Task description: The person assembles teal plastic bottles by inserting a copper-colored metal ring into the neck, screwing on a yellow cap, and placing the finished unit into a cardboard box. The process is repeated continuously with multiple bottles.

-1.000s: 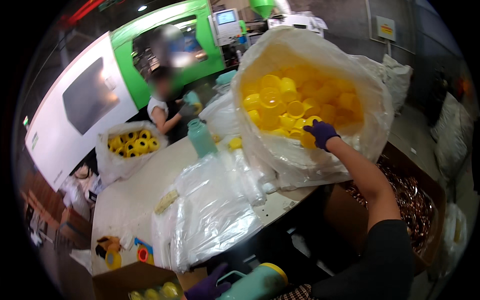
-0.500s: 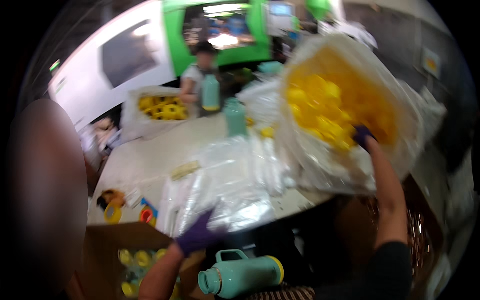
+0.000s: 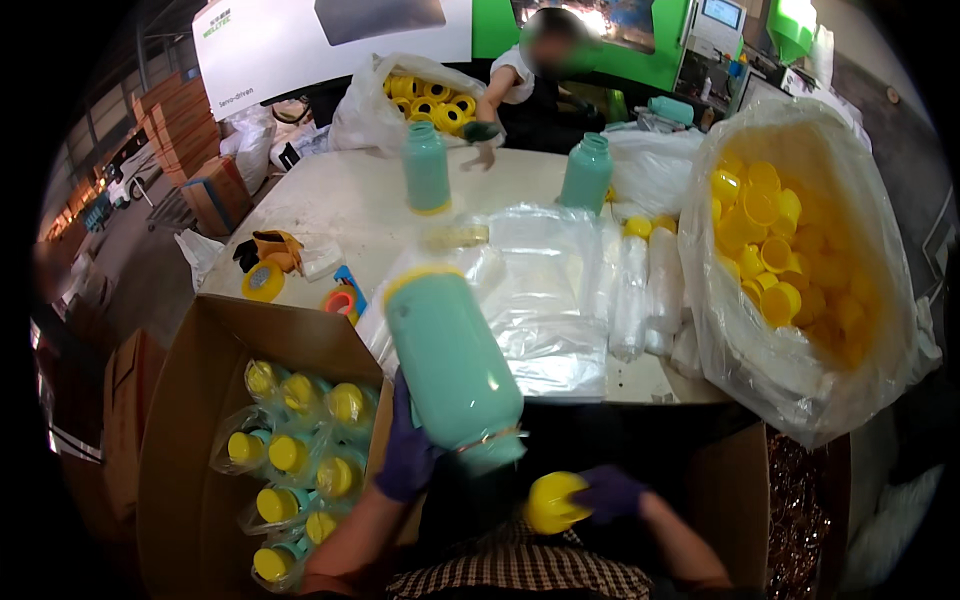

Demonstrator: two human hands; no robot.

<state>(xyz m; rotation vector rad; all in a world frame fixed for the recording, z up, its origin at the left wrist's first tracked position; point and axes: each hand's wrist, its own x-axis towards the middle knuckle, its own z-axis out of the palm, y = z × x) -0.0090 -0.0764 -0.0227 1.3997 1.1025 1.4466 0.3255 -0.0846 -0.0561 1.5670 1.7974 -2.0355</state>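
Note:
My left hand (image 3: 408, 450), in a purple glove, holds a mint-green flask (image 3: 455, 360) at its left side. The flask is tilted, its yellow base up and its neck down to the right; its handle does not show, and my fingers are partly hidden behind the body. In my right hand (image 3: 612, 494), also gloved in purple, is a yellow cup-shaped cap (image 3: 556, 502), low in front of my checked apron. The cap is apart from the flask's neck. A large clear bag (image 3: 745, 385) on the right holds many loose yellow caps (image 3: 775, 255).
A carton (image 3: 270, 330) at left holds several bagged, yellow-capped flasks (image 3: 288, 453). Flat plastic bags (image 3: 545, 300) and tape rolls (image 3: 262, 281) lie on the table (image 3: 310, 200). Two flasks (image 3: 428, 170) stand farther back. Across the table, a person (image 3: 515, 80) reaches toward one, beside a bag of yellow rings (image 3: 430, 100).
My right hand has come out of the cap bag with a yellow cap. My left hand has lifted the flask from my lap. The co-worker's flask now stands on the table.

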